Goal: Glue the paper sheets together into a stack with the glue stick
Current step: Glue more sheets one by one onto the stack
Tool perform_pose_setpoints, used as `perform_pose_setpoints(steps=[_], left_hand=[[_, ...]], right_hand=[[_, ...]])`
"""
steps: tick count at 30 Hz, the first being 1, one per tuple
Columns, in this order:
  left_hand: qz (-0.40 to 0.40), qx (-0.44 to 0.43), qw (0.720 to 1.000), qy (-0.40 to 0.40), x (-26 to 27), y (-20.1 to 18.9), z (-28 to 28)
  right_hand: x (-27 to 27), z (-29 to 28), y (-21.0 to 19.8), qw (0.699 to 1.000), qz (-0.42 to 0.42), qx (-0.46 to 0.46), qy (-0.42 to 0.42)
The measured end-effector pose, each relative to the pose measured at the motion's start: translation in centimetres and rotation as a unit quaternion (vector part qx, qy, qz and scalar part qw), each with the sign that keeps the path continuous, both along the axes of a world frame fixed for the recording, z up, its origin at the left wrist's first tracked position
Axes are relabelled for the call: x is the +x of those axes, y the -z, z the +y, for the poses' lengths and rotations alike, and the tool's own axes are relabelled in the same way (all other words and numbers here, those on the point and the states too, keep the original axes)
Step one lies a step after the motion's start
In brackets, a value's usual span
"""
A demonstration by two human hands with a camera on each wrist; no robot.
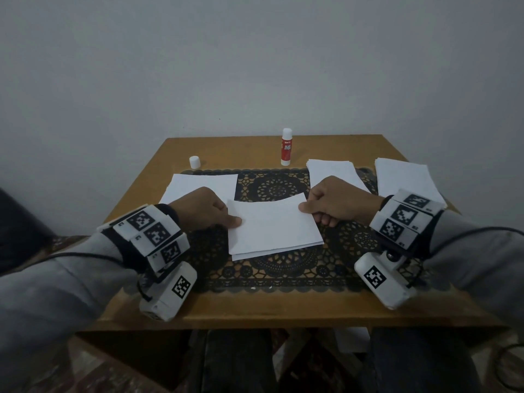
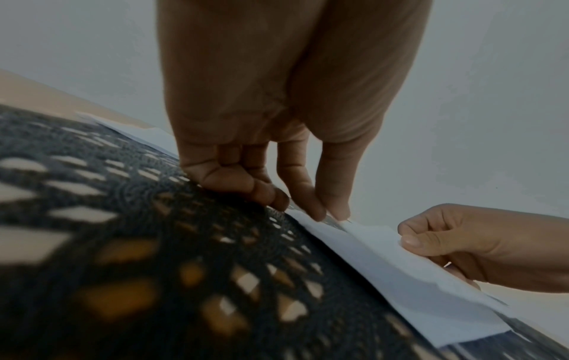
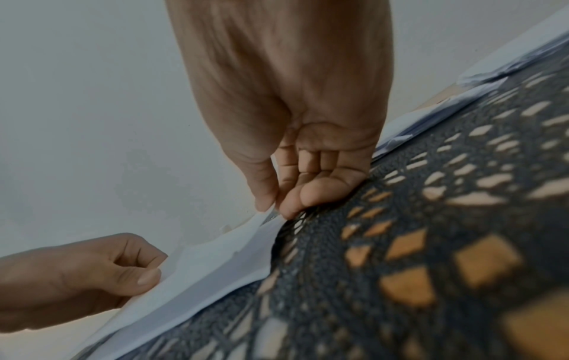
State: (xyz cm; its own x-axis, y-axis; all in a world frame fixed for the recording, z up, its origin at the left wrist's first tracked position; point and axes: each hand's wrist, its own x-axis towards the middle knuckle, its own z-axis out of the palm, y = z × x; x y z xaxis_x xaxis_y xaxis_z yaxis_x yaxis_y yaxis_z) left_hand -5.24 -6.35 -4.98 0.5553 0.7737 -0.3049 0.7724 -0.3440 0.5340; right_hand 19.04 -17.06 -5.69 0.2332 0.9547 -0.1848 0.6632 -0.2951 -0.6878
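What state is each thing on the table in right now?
glue stick: upright, uncapped
cap: off, standing apart
top sheet: held over the sheet below, far edge bowed up
left hand: pinching the top sheet
right hand: pinching the top sheet
loose sheets: flat, untouched

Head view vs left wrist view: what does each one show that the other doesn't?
Only the head view: the glue stick standing upright at the table's far edge, its cap apart to the left, and three other lots of paper.

Only the left wrist view: the left hand's fingers from below, pinching the sheet's edge.

Both: the left hand, the right hand, the top sheet pinched by both above the stack, and the black lace mat.
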Motion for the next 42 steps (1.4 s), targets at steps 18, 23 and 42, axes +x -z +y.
perform_pose_setpoints(steps=[18,23,42], left_hand=[[0.018,0.008,1.000,0.011,0.4,-0.1,-0.3],[0.022,0.016,1.000,0.015,0.6,-0.1,-0.6],[0.050,0.041,0.998,0.011,1.0,-0.3,-1.1]], right_hand=[[0.0,0.2,0.2,1.000,-0.028,-0.001,-0.006],[-0.1,0.2,0.3,0.999,-0.036,0.002,-0.009],[-0.1,0.4,0.5,0.998,-0.065,0.001,-0.008]])
